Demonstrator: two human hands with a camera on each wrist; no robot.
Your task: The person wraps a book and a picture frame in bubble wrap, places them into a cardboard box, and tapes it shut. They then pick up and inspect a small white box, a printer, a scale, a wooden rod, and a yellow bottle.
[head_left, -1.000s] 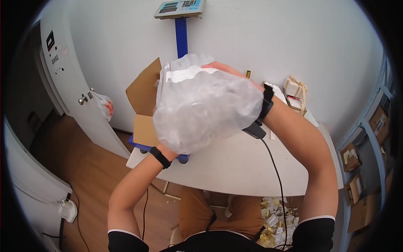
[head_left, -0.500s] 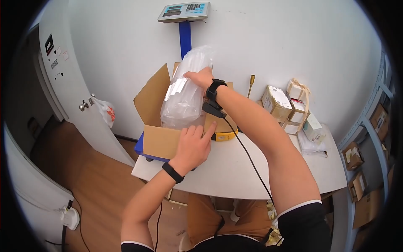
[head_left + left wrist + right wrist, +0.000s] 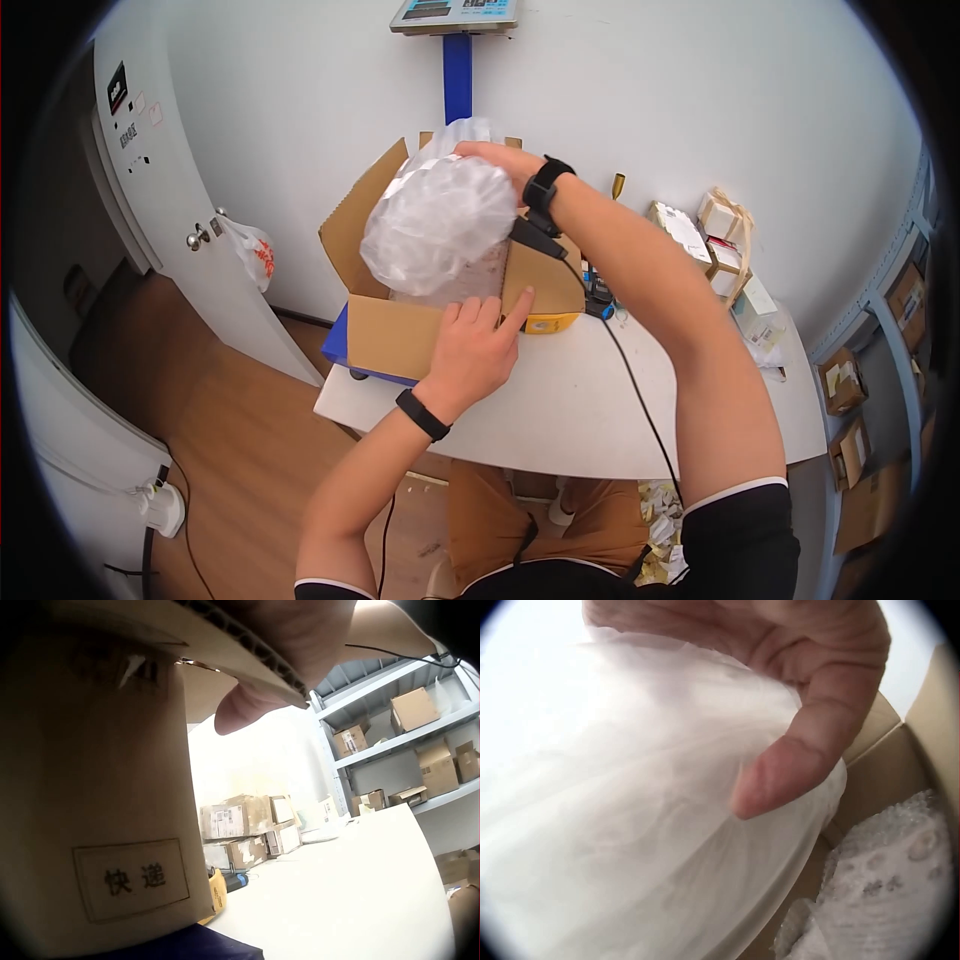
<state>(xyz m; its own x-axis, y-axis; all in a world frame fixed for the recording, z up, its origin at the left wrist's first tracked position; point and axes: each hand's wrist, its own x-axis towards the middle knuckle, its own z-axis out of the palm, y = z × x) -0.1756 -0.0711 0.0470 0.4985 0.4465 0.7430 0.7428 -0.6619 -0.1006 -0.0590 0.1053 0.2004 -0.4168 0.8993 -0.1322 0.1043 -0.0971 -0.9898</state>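
Observation:
A translucent, white-wrapped bundle (image 3: 436,222) is tilted over the open cardboard box (image 3: 392,336). My right hand (image 3: 500,165) grips its upper right side; in the right wrist view the thumb (image 3: 787,776) presses on the film. Below the bundle, a bubble-wrapped item (image 3: 889,877) lies inside the box. My left hand (image 3: 474,350) lies over the box's near edge, fingers on the cardboard. In the left wrist view that hand (image 3: 292,645) is at a corrugated flap (image 3: 247,664), its thumb below the flap, above the box's printed side (image 3: 135,881).
The box stands on a blue scale base (image 3: 337,336) whose post (image 3: 457,80) rises behind. Several small boxes (image 3: 722,250) stand at the table's right; a yellow object (image 3: 551,323) is beside the box. A black cable (image 3: 630,365) hangs from my right wrist. Shelves (image 3: 885,330) line the right.
The bundle first came down toward the box, with my left hand moving from it to the box edge. Since then its near end has tipped up, my right hand still gripping it.

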